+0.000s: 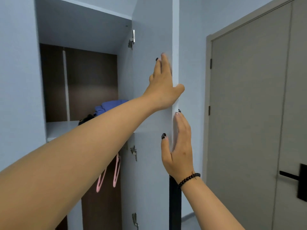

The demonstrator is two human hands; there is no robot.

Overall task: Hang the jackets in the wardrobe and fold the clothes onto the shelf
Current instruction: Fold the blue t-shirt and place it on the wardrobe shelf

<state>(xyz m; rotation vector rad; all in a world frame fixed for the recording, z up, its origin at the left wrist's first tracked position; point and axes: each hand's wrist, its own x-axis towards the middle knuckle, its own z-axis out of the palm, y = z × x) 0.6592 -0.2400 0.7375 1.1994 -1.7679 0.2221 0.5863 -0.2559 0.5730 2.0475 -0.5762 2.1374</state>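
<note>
Folded clothes (110, 106) on the shelf (61, 128) — hangers (116, 170) below, room door (249, 122) right.

Wardrobe shelf (54, 128) holds folded blue clothes (110, 106) beside a dark garment (86, 119).

Two bare forearms, no sleeves visible. Left hand (163, 87): dark polish on the one fingernail showing, nothing worn at the wrist. Right hand (178, 151): thumbnail painted black with pale speckles, a second dark nail just visible at a fingertip. Bracelet (189, 179) of small round black beads around the right wrist, with a short thin dark thread end beside it.
</note>
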